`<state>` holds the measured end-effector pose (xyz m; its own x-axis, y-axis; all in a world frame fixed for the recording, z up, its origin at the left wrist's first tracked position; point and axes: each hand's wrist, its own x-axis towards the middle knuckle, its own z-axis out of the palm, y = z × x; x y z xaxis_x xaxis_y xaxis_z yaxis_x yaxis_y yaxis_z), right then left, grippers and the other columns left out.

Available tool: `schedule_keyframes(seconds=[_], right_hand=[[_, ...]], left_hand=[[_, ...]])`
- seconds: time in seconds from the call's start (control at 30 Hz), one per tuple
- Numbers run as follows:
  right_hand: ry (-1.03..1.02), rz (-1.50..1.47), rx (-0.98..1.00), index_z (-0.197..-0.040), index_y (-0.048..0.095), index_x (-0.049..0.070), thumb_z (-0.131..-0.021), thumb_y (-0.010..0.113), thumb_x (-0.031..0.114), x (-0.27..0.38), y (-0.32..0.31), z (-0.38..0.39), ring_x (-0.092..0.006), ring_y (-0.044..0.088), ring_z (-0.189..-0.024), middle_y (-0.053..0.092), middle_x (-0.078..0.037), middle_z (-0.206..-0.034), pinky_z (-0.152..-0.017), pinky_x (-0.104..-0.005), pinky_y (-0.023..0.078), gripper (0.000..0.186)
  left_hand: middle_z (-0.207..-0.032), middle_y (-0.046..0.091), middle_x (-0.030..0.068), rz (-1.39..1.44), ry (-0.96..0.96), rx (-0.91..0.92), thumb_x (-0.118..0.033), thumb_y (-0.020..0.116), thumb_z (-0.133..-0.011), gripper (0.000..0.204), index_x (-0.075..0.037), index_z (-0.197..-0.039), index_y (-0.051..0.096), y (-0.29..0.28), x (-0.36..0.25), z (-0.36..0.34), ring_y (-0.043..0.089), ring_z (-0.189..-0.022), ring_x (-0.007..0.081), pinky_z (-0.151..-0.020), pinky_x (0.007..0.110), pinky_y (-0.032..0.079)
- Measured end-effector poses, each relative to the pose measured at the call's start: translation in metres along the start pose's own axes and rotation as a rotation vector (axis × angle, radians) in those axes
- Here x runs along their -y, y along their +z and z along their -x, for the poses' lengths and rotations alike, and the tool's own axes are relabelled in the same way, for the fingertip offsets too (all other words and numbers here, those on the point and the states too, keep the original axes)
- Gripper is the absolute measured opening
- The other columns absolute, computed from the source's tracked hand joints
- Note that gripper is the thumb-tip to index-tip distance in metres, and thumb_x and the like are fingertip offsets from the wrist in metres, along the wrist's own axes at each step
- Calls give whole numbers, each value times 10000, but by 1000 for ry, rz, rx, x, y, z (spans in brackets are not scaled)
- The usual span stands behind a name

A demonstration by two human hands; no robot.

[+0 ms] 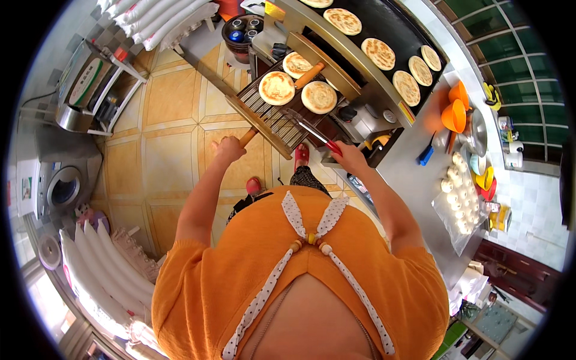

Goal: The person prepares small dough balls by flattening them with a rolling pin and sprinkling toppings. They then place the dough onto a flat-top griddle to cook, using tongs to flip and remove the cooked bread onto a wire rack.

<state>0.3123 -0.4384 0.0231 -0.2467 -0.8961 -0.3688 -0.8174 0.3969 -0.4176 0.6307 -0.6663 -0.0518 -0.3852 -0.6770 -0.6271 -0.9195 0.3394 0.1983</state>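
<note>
Head view: a barred rack holds round flatbreads, pale with golden-brown patches, toward its far edge. Right grip grasps red-handled tongs above the rack; left grip is clenched round a wooden handle at its near edge.

Near the far end of the metal tabletop sit two orange bowls, with a blue-handled tool lying toward its left edge. A metal bowl, a yellow bowl and a red bowl line its right edge, beside pale dough balls on clear plastic. Beyond that edge is a barred window. Along the tiled floor's left edge stand a white rack and a washing machine; plump white sacks fill the near-left corner. A dark tub stands at the far edge.
</note>
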Motion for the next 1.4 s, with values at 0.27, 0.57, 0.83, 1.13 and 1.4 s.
schedule_keyframes(seconds=[0.27,0.57,0.83,1.13,1.4], right_hand=[[-94,1,25,-1009,532,95,-857,590,319,18,7,-66,-407,603,-828,640,-197,-852,-710,-499,465,277],[13,74,-102,-1047,538,84,-848,606,344,24,-8,-74,-378,624,-809,651,-194,-848,-709,-483,483,334],[285,-595,-191,-1161,561,67,-871,628,273,-2,-125,36,-115,534,-505,595,-37,-672,-468,-272,417,362],[583,-1004,-40,-1054,555,26,-945,538,318,-76,-254,52,-35,377,-421,511,-17,-640,-374,-178,260,311],[547,-1029,-17,-1008,573,33,-927,559,340,-98,-273,-3,-46,405,-441,531,-10,-652,-401,-199,293,318]], left_hand=[[-1058,650,138,-8,10,-64,-315,668,-725,378,-59,-1003,668,10,4,-2,590,-1060,285,-1016,693,220],[-1011,664,159,27,-9,-61,-297,702,-694,360,-44,-948,677,5,0,0,603,-1028,308,-1017,680,236],[-1032,651,176,96,35,-35,-300,740,-670,389,-41,-945,649,12,7,-3,563,-1085,319,-977,692,261],[-1017,656,147,29,-5,10,-317,749,-677,402,-55,-962,639,0,-3,2,566,-1083,298,-1016,677,213],[-1033,659,127,22,-59,19,-310,755,-670,403,-66,-970,639,-11,-15,8,562,-1092,291,-1023,678,195]])
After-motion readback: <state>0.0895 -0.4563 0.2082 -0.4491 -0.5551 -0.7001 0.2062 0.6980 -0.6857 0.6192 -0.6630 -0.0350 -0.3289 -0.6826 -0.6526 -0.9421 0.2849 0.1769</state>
